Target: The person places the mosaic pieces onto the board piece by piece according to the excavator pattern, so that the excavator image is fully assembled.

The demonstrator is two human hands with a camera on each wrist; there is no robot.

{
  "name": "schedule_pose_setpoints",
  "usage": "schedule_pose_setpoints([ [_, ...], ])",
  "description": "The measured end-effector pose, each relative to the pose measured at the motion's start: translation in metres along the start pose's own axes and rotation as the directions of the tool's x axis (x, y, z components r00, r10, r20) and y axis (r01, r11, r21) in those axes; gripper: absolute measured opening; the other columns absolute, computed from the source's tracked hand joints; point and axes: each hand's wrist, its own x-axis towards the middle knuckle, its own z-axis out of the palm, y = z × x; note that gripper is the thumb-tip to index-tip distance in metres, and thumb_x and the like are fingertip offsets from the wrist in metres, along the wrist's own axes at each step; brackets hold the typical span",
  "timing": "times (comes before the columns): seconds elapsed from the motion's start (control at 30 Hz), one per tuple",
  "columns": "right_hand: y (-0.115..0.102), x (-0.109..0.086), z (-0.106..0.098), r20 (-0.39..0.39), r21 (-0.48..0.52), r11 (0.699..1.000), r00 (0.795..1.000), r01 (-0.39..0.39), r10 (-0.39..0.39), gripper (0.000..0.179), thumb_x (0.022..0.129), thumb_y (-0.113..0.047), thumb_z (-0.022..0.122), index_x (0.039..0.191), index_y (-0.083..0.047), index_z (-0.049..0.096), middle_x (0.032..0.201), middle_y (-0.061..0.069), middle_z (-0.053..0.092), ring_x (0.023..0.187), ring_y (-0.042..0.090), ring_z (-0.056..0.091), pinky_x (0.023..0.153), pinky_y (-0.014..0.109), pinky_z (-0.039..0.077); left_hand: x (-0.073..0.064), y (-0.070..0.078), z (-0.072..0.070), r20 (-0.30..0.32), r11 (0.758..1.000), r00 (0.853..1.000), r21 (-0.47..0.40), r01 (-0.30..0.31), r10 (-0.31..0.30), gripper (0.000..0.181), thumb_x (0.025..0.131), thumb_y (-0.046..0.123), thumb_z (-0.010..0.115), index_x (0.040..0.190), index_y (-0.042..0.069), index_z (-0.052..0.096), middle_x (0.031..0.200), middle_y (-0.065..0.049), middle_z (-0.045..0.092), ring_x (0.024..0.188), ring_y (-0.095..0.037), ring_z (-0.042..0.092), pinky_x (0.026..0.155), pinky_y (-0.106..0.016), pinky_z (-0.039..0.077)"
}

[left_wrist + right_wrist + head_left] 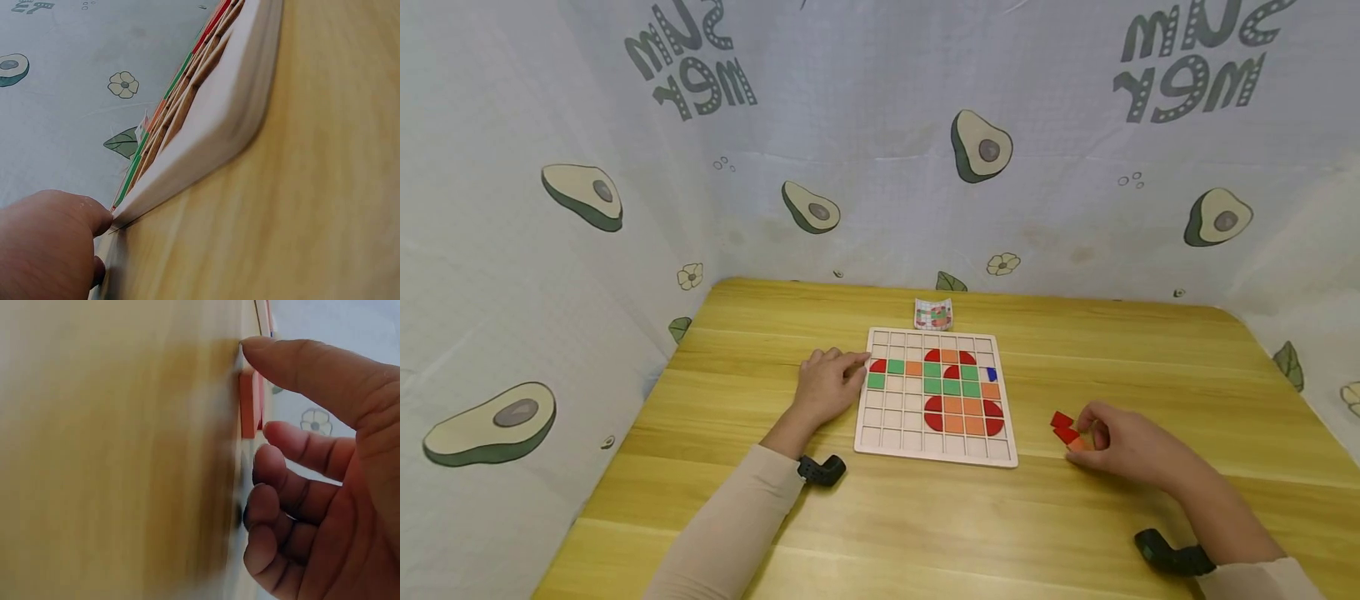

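A pale grid board (890, 414) lies on the table with red, green, orange and blue tiles in some of its cells. My left hand (826, 387) rests beside its left edge, index finger extended; in the left wrist view the fingertip (100, 215) touches the board's corner. To the right of the board, my right hand (1126, 444) is over a few loose tiles. Its thumb and index finger stand apart on either side of an orange tile (1078, 444). Two red tiles (1062, 420) lie just beyond. The right wrist view shows a small gap between index finger and tile.
Behind the board stands a small curled card (933, 315) printed with a coloured grid pattern. A white curtain (880, 125) with avocado prints hangs along the back and sides of the wooden table (970, 533). Black bands with cameras sit on both wrists.
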Motion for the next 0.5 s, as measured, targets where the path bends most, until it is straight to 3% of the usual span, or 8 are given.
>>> schedule_pose_setpoints([
  [0.17, 0.0051, -0.0044, -0.0010, -0.006, -0.045, 0.999, 1.000, -0.022, 0.022, 0.038, 0.086, -0.048, 0.079, 0.096, -0.015, 0.063, 0.076, -0.003, 0.050, 0.062, 0.007, 0.041, 0.058, 0.025, 0.033, 0.0000, -0.0005, -0.0004, -0.005, 1.000, 1.000, 0.004, -0.006, 0.006, 0.034, 0.103, 0.036, 0.058, 0.134, 0.029, 0.070, 0.090, 0.002, 0.063, 0.081, -0.016, 0.043, 0.075, -0.033, 0.031],
  [0.5, 0.0076, -0.0073, -0.0043, 0.009, -0.055, 0.998, 1.000, -0.016, 0.017, 0.027, 0.088, -0.039, 0.079, 0.097, -0.016, 0.067, 0.076, -0.004, 0.052, 0.064, 0.006, 0.043, 0.060, 0.025, 0.035, 0.0001, 0.0003, -0.0007, 0.007, 1.000, 1.000, -0.003, 0.001, -0.001, 0.034, 0.103, 0.037, 0.057, 0.134, 0.029, 0.069, 0.095, 0.002, 0.065, 0.082, -0.016, 0.043, 0.076, -0.034, 0.031],
])
